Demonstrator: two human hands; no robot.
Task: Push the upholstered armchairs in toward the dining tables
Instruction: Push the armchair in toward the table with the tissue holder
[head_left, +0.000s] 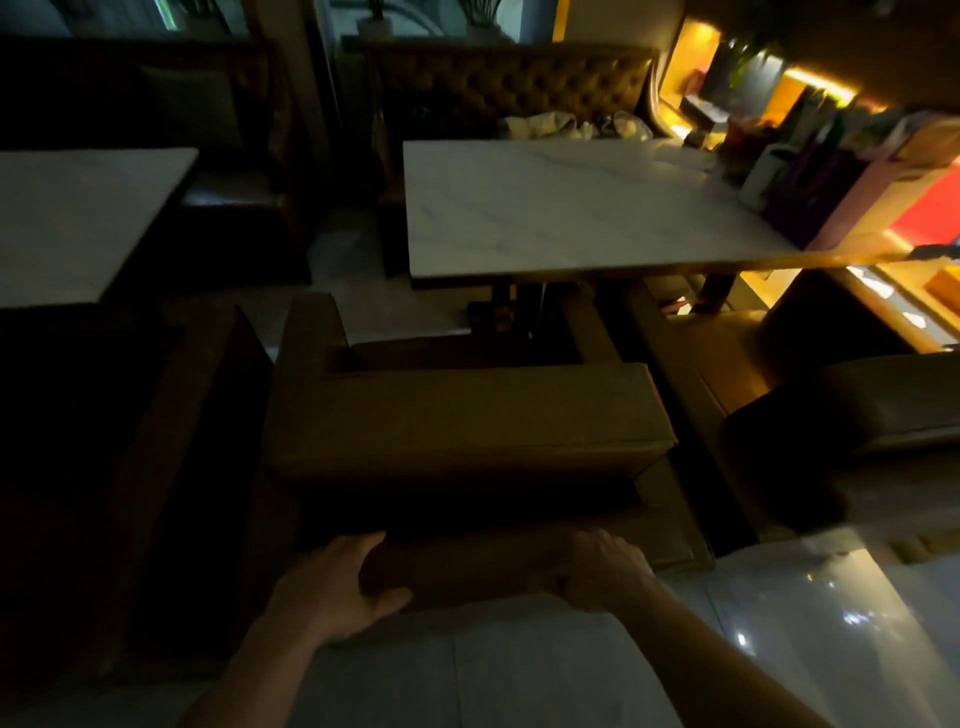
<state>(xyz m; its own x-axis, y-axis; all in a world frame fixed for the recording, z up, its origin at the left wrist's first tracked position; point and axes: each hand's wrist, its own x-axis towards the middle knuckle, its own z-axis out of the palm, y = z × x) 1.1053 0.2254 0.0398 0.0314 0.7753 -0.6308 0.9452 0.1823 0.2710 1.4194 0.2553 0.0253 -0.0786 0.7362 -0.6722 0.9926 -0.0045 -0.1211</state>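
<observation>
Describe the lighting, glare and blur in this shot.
Head view: dim overall; the armchair and both hands, left and right, sit in deep shadow. Warm yellow light glows from the shelves at upper right. Glare spots shine on the floor. The white table is brightest. Wide-angle bending at the edges; mild softness throughout.

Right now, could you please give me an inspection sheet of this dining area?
Surface: white marble table, top bare in the middle.
Job's things: brown armchair faces the table, arms reaching its near edge.
Clutter: bags and boxes at the table's right end.
Grippers: left hand and right hand both grip the chair's back near its base.
Cables: nothing seen.
Surroundings: tufted bench beyond; second table left; glossy floor.
</observation>
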